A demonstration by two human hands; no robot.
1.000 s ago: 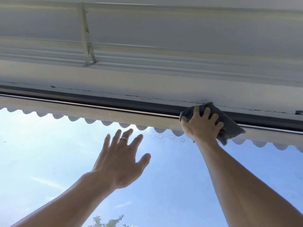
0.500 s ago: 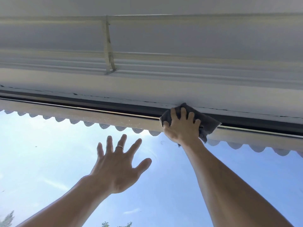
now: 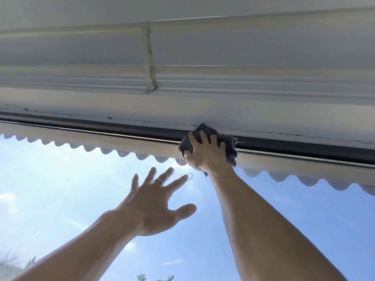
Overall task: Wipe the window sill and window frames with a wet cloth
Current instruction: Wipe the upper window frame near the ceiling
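Note:
I look steeply up at the top of a window. My right hand [image 3: 206,154] presses a dark grey cloth [image 3: 230,147] against the upper window frame [image 3: 101,131], a dark channel with a pale metal strip under it. The cloth bunches around my fingers and covers the frame there. My left hand [image 3: 154,205] is held up flat in front of the window glass [image 3: 60,189], fingers spread, a ring on one finger, holding nothing.
Above the frame runs a white cracked ledge [image 3: 142,110] and a raised stack of white blinds [image 3: 81,82] with a cord tape [image 3: 150,61]. Outside, a scalloped awning edge [image 3: 121,153] hangs along the top of the glass. Treetops [image 3: 154,277] show at the bottom.
My right hand has slid the cloth leftward along the top frame. My left hand stays spread before the glass, drifting only slightly. The view has panned left.

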